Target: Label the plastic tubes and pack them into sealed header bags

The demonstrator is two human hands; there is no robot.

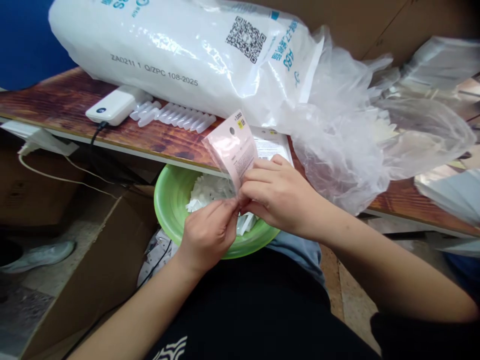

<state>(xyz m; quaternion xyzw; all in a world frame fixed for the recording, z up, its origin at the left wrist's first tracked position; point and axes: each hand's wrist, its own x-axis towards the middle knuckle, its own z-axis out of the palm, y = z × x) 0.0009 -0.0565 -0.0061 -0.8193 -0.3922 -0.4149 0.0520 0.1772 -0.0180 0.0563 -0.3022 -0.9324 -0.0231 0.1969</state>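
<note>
A pink printed packet (240,145) with a round hang hole stands upright between my two hands. My left hand (210,227) is closed, its thumb and finger pinching the lower edge of the packet. Fingers of my right hand (277,195) are closed on the packet's lower right side. Right below them, on my lap, sits a green bowl (168,200) holding small white and clear pieces (210,190). What lies inside the packet is hidden. Behind it, a white printed card (272,142) rests on the table edge.
A row of translucent white pieces (180,116) lies on the wooden table (41,102) beside a white power bank (114,105) with a black cable. A large white plastic sack (180,50) and crumpled clear bags (345,120) lie behind. An open cardboard box (90,260) stands at lower left.
</note>
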